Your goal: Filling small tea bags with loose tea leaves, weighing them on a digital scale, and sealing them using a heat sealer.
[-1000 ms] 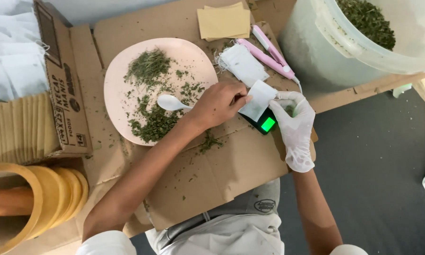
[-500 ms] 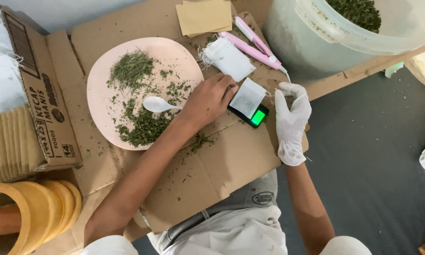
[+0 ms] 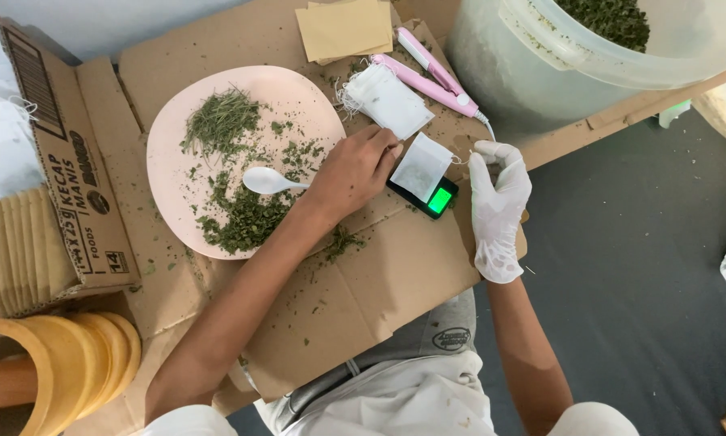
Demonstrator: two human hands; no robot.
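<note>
My bare left hand [image 3: 355, 169] grips the handle of a white plastic spoon [image 3: 266, 180], whose bowl lies over a pink plate [image 3: 177, 169] strewn with dried green leaves [image 3: 246, 222]. Its fingertips reach the edge of a small white filter sachet [image 3: 421, 165]. That sachet rests on a little black pocket scale [image 3: 437, 199] with a lit green display. On the scale's right, my right hand [image 3: 496, 202], in a white glove, pinches the thin string at the sachet's side.
Flattened cardboard [image 3: 379, 282] covers my lap. Behind the scale lie a stack of empty white sachets [image 3: 389, 98], a pink heat sealer [image 3: 431, 77] and tan paper envelopes [image 3: 343, 28]. A translucent bucket [image 3: 540, 81] of dried leaves stands at the back right. An open cardboard box [image 3: 72, 186] and yellow containers [image 3: 64, 363] sit on the left.
My gloved right hand has shifted its fingers upward to the sachet's right side. The left hand and spoon stay in place over the plate; the view shifted slightly.
</note>
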